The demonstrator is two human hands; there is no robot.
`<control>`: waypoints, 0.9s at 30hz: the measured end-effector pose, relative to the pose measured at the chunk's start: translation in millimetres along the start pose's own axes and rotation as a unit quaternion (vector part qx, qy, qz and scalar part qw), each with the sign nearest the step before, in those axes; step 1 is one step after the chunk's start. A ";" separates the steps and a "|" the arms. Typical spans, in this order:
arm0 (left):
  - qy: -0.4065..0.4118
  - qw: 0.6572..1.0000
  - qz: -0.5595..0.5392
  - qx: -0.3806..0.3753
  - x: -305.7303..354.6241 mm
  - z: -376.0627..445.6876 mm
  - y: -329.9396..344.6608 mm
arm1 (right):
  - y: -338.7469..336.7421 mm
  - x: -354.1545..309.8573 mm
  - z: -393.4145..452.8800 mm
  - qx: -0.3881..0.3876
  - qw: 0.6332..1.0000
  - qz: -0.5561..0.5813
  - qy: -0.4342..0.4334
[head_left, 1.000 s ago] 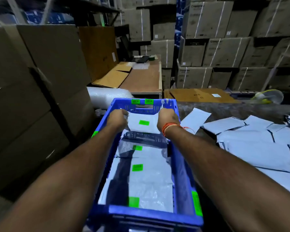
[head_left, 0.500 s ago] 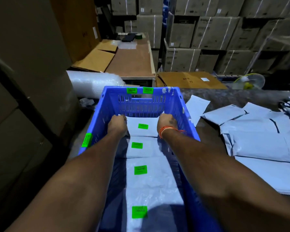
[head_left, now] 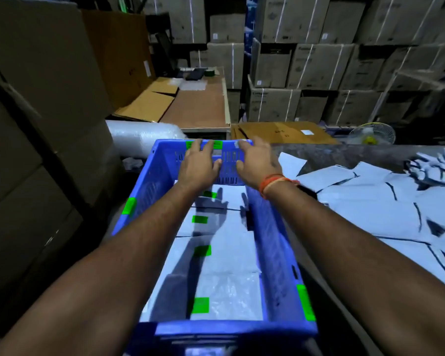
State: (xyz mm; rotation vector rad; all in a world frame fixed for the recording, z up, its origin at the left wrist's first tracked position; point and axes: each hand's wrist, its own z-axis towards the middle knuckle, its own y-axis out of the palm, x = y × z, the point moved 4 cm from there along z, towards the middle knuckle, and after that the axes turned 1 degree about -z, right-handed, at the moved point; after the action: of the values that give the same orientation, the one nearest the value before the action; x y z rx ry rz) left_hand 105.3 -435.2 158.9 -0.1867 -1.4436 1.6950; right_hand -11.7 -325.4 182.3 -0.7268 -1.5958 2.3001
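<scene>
Both hands are out over the far end of the crate with nothing in them. The left hand (head_left: 199,167) and right hand (head_left: 257,163) sit side by side with fingers spread and mostly straight. The fingertips are up at the far rim, but I can't tell if they're actually touching it.

The blue crate (head_left: 275,265) runs lengthwise under both forearms, from the far wall at the fingertips back toward the person's body. Flat white packets (head_left: 226,291) with green labels (head_left: 200,305) lie in a row inside, below the wrists.

To me this looks like going for a grip on that far wall to shift the crate. If so, I'd hook the fingers into the handle slot just under the fingertips, both hands evenly spaced. Then move it level and slow, because those slick packets will probably slide and bunch up if it tips.

Right of the right hand, loose grey mailers (head_left: 370,209) cover the surface (head_left: 332,155), so don't sweep them off. Stacked cardboard boxes (head_left: 36,98) stand close on the left, and a bubble wrap roll (head_left: 141,132) lies beyond the left hand.
</scene>
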 end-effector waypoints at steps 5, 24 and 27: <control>0.126 0.989 0.065 0.035 119.7 -41.2 -12.6 | -49.4 87.2 -74.5 0.083 0.996 -0.020 0.018; 0.054 0.964 0.146 -0.217 332.7 -188.5 249.2 | 5.8 420.8 -260.6 -0.178 0.978 -0.108 0.001; 0.030 0.954 0.142 -0.262 328.2 -206.2 267.7 | 12.8 432.0 -269.9 -0.203 0.972 -0.112 -0.029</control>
State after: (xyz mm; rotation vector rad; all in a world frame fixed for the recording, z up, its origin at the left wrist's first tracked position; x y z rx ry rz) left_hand -103.7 -44.9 -2.1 -0.7615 -1.8637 1.4683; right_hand -232.7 89.0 -15.3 -0.5290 -2.0888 1.8719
